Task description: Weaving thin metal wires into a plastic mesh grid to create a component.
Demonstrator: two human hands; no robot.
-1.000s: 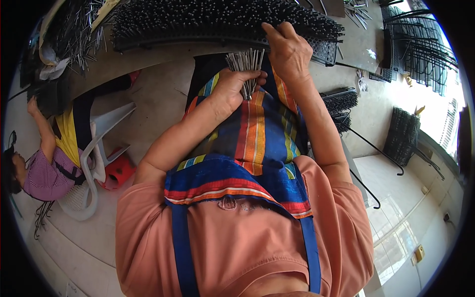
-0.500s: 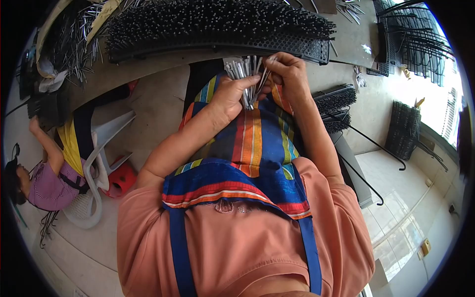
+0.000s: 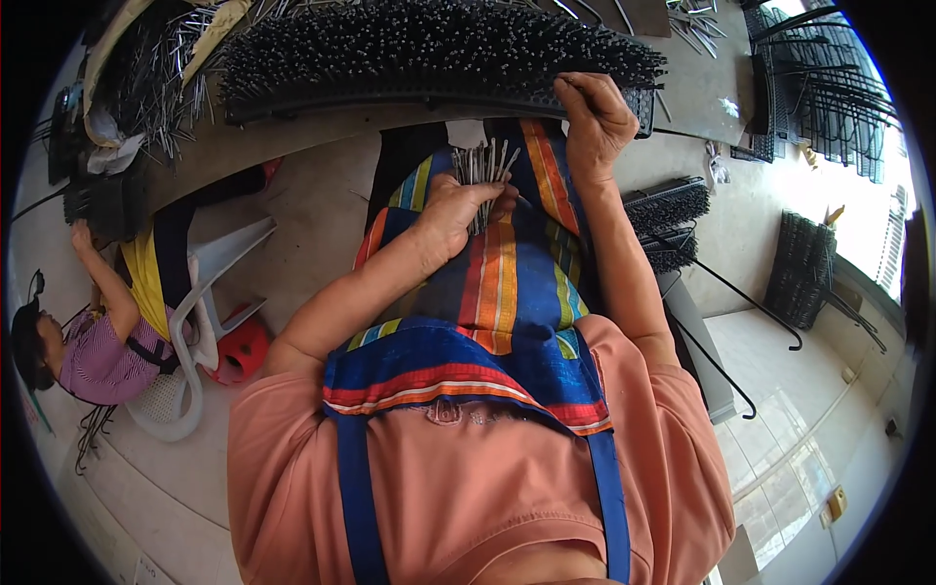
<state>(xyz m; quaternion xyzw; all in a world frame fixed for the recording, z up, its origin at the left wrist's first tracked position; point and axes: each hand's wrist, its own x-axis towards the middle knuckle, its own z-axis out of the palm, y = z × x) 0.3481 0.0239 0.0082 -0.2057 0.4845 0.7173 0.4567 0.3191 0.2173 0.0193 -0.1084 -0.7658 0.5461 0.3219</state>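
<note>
My left hand [image 3: 450, 216] is closed around a bundle of thin silvery metal rods [image 3: 478, 166], held upright above the striped apron on my lap. Farther forward and to the right, my right hand [image 3: 600, 122] is at the right front of a long black perforated rack [image 3: 641, 101]. Its thumb and fingers are pinched together; whatever they hold is too small or hidden to make out. Rows of dark rods [image 3: 429, 58] stand densely packed in that rack, their tips catching light.
Loose metal rods [image 3: 166, 73] lie heaped on the table at far left. Racks of black hooked rods [image 3: 829, 97] stand at far right, and smaller rod-filled racks [image 3: 666, 205] sit beside my right arm. On the left, a co-worker [image 3: 112, 356] sits on a white plastic chair [image 3: 180, 390].
My right hand has left the bundle and moved forward and right to the rack's front edge. My left hand, still gripping the rods, has lowered slightly toward my lap.
</note>
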